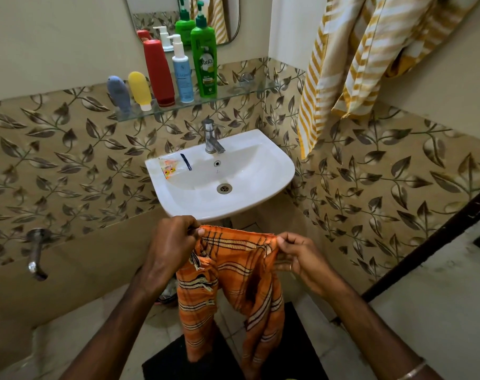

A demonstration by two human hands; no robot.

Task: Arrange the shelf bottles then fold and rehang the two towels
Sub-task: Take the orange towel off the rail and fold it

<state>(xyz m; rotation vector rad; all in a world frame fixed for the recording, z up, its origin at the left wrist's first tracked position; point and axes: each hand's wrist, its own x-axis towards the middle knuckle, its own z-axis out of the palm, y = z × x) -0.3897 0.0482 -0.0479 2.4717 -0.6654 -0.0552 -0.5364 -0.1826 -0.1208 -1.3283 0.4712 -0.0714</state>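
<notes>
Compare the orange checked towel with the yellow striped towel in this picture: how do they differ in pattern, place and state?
The orange towel has dark and pale crossing lines; the yellow towel has yellow and white stripes. The orange towel is held by its top edge between the left hand and right hand, below the sink; the yellow towel hangs on the wall to the right. The orange towel is bunched; the yellow one drapes in broad folds. Both hang downward.

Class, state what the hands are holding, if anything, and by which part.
Both hands, left and right, pinch the orange striped towel along its top edge, one near each end.
</notes>
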